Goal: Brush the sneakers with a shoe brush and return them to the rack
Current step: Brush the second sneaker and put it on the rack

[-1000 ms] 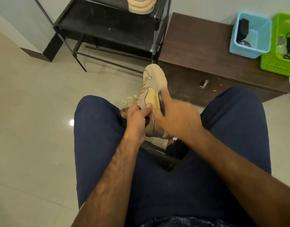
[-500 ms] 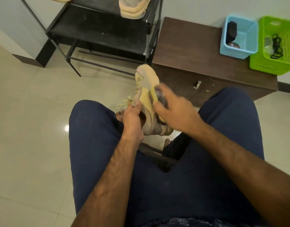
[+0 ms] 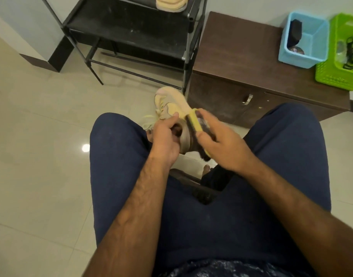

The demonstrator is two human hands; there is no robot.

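Two bare hands meet above navy-clad knees. The left hand (image 3: 165, 140) grips a soft, pale-yellow sneaker (image 3: 171, 102) at its collar. The right hand (image 3: 221, 144) curls round a yellow-backed, dark-bristled brush (image 3: 195, 122) against the sneaker's side. Farther off, a black metal rack (image 3: 131, 31) holds a second sneaker (image 3: 171, 5). A blue basket (image 3: 297, 58) and a green basket (image 3: 331, 78) sit on the brown tabletop (image 3: 237, 47), far right.

1. Glossy cream floor tiles (image 3: 41, 176) spread wide, and there was a bright glare (image 3: 85, 147) at nine o'clock.
2. A pale wall (image 3: 241, 5) ran along twelve, with dark skirting (image 3: 35, 62) at ten.
3. The brown wooden cabinet (image 3: 241, 52) stood at one, right beside the black rack (image 3: 131, 31) at twelve.
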